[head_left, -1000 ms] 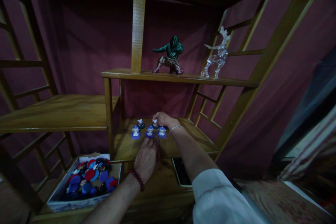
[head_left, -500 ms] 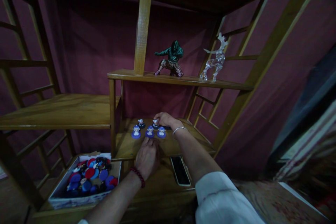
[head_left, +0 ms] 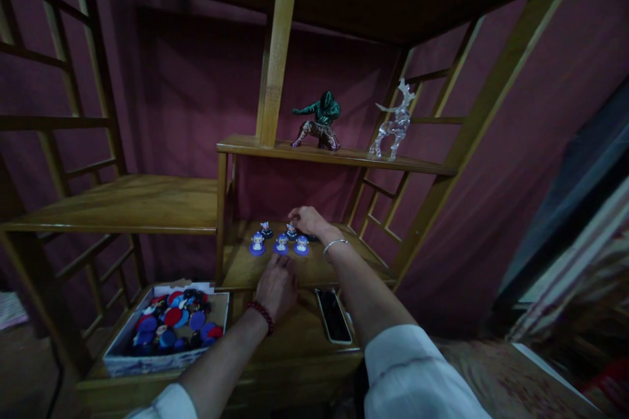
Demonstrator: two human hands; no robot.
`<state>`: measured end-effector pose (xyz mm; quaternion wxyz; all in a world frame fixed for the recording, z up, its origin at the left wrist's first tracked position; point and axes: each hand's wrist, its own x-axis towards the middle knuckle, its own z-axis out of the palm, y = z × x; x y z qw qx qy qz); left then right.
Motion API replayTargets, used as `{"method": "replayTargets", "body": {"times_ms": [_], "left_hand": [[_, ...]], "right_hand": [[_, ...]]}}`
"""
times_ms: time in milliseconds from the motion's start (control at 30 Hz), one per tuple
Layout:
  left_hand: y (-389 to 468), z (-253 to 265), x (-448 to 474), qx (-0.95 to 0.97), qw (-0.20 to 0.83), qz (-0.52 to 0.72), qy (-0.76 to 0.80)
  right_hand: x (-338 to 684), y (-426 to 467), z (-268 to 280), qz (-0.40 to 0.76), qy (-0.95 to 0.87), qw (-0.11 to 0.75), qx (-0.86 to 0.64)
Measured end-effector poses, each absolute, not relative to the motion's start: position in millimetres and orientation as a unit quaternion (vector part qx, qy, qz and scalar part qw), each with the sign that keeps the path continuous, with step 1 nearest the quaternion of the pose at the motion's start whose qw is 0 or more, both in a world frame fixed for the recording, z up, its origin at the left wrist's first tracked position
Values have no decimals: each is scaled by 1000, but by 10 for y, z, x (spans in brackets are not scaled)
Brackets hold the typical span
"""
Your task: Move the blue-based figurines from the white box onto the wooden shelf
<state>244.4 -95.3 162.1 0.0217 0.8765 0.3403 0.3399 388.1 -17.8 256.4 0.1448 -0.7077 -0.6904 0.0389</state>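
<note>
Left hand (head_left: 278, 287) is resting loosely open on the low shelf (head_left: 240, 270) edge, steadying. Right hand (head_left: 307, 220) is pinching a small figurine (head_left: 291, 230) in the back row behind three blue-based figurines (head_left: 280, 245); I'd be setting it down straight, not bumping neighbours. Box of badges (head_left: 170, 327) and phone (head_left: 333, 315) nearer; green crouching figure (head_left: 319, 120) and glass deer (head_left: 393, 123) above, maroon curtain behind.

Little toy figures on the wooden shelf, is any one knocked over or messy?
None looks knocked over. Three small figures on blue round bases stand upright in a row, two more behind. The right hand touches a back one.
</note>
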Motion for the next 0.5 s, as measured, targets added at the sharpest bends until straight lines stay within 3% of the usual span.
{"method": "replayTargets", "body": {"times_ms": [500], "left_hand": [[-1027, 1680, 2376, 892, 27, 314, 325]], "right_hand": [[3491, -377, 2577, 37, -739, 124, -661]]}}
